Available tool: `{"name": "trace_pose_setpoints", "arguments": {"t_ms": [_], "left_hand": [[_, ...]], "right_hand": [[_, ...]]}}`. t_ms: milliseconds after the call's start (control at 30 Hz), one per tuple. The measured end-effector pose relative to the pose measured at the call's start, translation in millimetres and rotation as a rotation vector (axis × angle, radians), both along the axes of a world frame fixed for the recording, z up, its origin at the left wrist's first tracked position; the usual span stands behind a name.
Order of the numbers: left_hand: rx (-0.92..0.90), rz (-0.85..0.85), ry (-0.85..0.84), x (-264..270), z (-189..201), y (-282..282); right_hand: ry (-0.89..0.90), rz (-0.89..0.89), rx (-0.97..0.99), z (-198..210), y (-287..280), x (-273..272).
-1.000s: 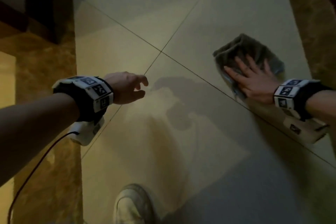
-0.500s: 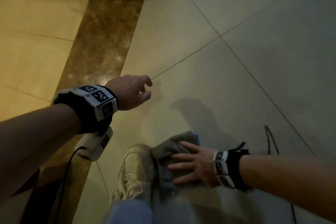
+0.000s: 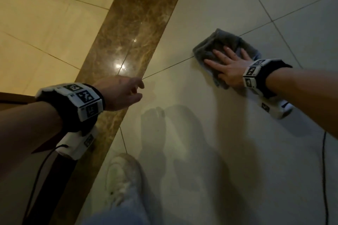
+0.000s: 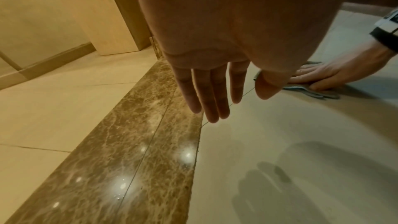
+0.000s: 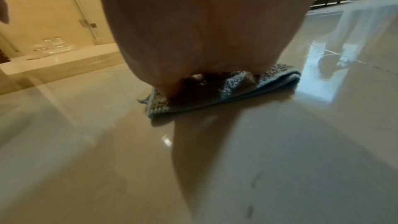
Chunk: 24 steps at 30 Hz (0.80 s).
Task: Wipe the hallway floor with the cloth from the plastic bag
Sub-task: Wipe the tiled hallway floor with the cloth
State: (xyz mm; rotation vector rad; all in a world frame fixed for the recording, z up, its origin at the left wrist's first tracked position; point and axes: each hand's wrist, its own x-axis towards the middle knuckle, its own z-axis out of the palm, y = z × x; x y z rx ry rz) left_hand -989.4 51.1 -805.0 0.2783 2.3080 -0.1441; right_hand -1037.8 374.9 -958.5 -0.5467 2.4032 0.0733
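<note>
A folded grey cloth (image 3: 212,45) lies on the glossy pale floor tiles (image 3: 228,142) at the upper right of the head view. My right hand (image 3: 225,62) presses flat on it with fingers spread and straight. The right wrist view shows the cloth (image 5: 237,91) bunched under my palm. My left hand (image 3: 128,91) hovers above the floor near the brown marble strip (image 3: 135,29), holding nothing. In the left wrist view its fingers (image 4: 212,94) hang straight and relaxed, and the cloth (image 4: 312,91) shows under the other hand at the right.
A white shoe (image 3: 122,177) and a jeans leg (image 3: 120,213) are at the bottom centre. Cables trail from both wrist devices. Beige tiles (image 3: 45,14) lie left of the marble strip. A low ledge with glass items (image 5: 51,47) stands far left in the right wrist view.
My right hand has slid the cloth from beside my shoe out to the far right, near the tile joints. The head view shifted. My left hand stayed hovering by the marble strip.
</note>
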Motion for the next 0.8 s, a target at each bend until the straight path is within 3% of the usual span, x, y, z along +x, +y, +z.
{"name": "trace_pose_setpoints", "arguments": {"t_ms": [133, 267, 467, 633, 700, 800], "left_hand": [[0.058, -0.064, -0.005, -10, -22, -6], [0.079, -0.214, 0.027, -34, -32, 8], [0.220, -0.307, 0.117, -68, -31, 57], [0.242, -0.378, 0.093, -42, -30, 74], [0.236, -0.433, 0.092, -25, -31, 71], [0.203, -0.403, 0.099, 1, -31, 56]], "right_hand": [[-0.021, -0.088, 0.012, 4, -10, 3], [0.023, -0.055, 0.011, 8, -55, 45], [-0.002, 0.366, -0.101, 3, -114, 162], [-0.026, 0.584, -0.197, -7, -134, 253], [-0.019, 0.670, -0.222, -8, -133, 271], [0.057, 0.696, -0.294, -15, -117, 252]]}}
